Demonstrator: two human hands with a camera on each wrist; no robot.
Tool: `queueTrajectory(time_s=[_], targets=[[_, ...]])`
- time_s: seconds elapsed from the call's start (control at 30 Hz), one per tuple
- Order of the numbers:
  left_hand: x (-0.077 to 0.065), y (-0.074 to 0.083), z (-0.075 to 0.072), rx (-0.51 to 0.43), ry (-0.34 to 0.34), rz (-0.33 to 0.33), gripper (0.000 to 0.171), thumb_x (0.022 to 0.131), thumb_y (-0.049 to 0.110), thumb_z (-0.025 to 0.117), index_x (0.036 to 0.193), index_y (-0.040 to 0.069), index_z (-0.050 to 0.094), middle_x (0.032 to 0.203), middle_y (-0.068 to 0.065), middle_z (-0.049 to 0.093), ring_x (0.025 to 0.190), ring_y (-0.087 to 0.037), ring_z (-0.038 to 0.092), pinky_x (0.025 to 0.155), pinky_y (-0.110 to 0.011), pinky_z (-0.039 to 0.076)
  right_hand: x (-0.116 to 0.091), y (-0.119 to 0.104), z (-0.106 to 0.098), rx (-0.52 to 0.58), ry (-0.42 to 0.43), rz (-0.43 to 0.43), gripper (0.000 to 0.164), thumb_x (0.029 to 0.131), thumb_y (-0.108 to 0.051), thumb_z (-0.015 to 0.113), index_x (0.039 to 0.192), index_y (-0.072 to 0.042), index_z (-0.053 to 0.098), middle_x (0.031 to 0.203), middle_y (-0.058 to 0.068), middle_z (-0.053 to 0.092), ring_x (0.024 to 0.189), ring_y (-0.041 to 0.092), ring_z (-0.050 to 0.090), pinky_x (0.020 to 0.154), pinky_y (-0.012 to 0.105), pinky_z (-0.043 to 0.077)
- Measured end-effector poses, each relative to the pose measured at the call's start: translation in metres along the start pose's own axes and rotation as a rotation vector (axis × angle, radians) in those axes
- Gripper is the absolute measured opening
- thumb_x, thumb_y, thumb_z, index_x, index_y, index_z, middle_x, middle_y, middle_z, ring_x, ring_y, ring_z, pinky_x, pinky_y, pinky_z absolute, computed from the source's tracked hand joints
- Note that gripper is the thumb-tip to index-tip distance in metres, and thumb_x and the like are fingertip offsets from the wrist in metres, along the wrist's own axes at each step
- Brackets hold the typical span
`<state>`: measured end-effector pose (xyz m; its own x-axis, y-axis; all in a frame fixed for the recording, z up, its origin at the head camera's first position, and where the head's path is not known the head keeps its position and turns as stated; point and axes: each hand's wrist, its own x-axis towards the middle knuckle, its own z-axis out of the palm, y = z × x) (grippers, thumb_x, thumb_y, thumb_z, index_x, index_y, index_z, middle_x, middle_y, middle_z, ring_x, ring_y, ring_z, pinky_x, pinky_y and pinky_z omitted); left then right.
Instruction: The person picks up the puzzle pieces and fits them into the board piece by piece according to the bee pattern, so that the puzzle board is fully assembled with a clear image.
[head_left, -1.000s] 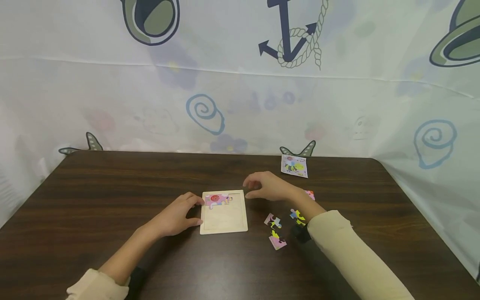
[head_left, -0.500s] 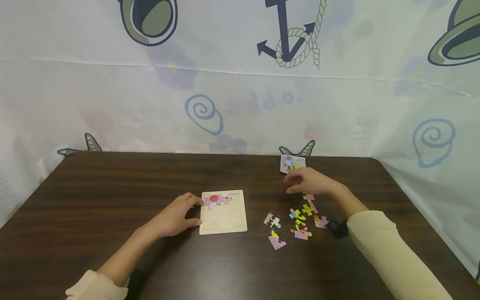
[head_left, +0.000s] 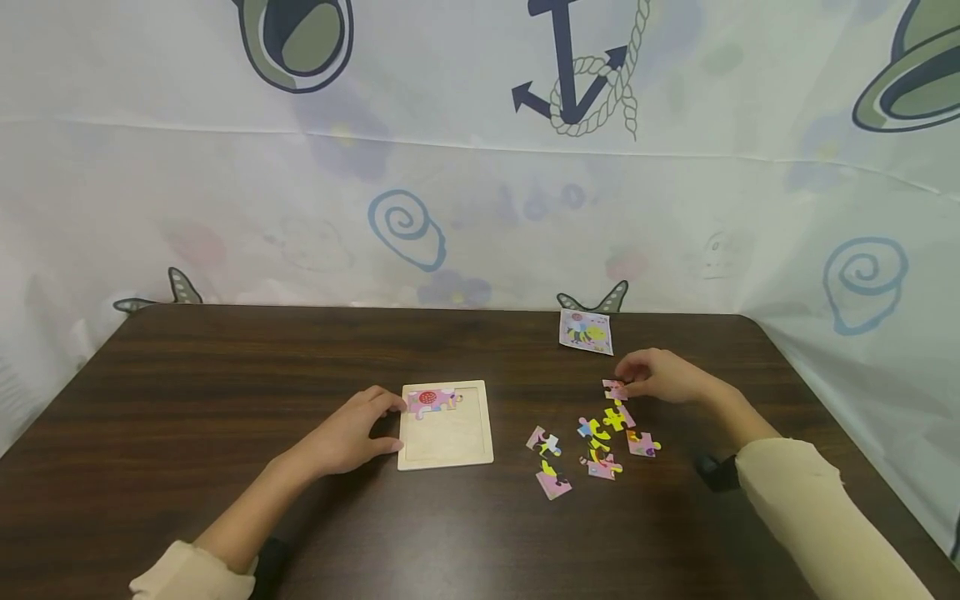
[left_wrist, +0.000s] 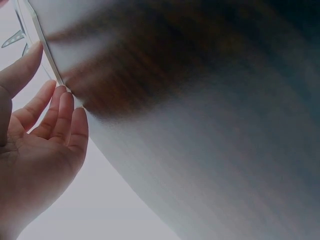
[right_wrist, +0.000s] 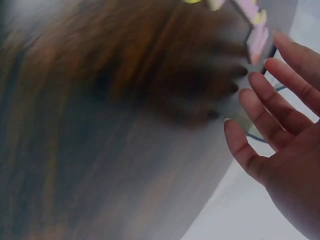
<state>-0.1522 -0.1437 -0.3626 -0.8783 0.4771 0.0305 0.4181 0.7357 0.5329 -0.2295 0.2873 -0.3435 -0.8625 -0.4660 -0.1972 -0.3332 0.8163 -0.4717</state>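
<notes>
A light wooden puzzle tray [head_left: 447, 433] lies on the table, with a joined strip of pink puzzle pieces [head_left: 437, 400] along its upper left inside. My left hand [head_left: 360, 433] touches the tray's left edge, thumb and fingertips spread along it; the left wrist view shows relaxed fingers against that edge. My right hand [head_left: 663, 377] is over the far end of the loose pieces, its fingertips right at a pink puzzle piece [head_left: 611, 389]. In the right wrist view, its fingers [right_wrist: 260, 107] are loosely extended and apart, close by the pink pieces.
Several loose pieces lie right of the tray, among them a yellow piece [head_left: 615, 418], a pink corner piece [head_left: 553, 483] and a pink piece [head_left: 642, 444]. A bee picture card [head_left: 586, 332] lies by the far edge of the dark table [head_left: 247, 367]. A printed curtain hangs behind.
My right hand has moved right from beside the tray, past the picture card, and down to the far pink piece, uncovering the loose pieces. My left hand stays at the tray's edge.
</notes>
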Motion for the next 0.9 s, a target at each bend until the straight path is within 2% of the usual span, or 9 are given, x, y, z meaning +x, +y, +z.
queueTrajectory(time_s=[0.17,0.47,0.9], targets=[[0.000,0.000,0.000,-0.004,-0.005,-0.004,0.042,0.076,0.012,0.074,0.111,0.000,0.055,0.108,-0.010,0.051,0.099,-0.027,0.049,0.085,-0.042,0.043,-0.005,0.005,0.004,0.018,0.017,-0.020,0.022,0.082,-0.010,0.067,0.102,-0.002,0.062,0.085,0.005,0.054,0.077,0.018,0.046,0.065,0.031,0.040],[0.000,0.000,0.000,-0.003,-0.004,0.000,0.042,0.076,0.013,0.074,0.111,0.000,0.055,0.107,-0.010,0.051,0.099,-0.027,0.049,0.085,-0.042,0.043,-0.006,0.011,0.011,0.050,0.042,0.001,0.028,0.081,-0.007,0.068,0.107,-0.004,0.058,0.089,0.006,0.051,0.083,0.022,0.047,0.071,0.035,0.041],[0.000,0.001,-0.002,-0.007,-0.014,-0.010,0.041,0.077,0.013,0.074,0.112,0.000,0.055,0.108,-0.010,0.051,0.100,-0.027,0.049,0.086,-0.042,0.043,-0.004,0.012,0.015,-0.011,0.083,-0.109,0.019,0.081,-0.004,0.067,0.097,-0.004,0.057,0.079,0.002,0.048,0.072,0.016,0.044,0.063,0.031,0.038]])
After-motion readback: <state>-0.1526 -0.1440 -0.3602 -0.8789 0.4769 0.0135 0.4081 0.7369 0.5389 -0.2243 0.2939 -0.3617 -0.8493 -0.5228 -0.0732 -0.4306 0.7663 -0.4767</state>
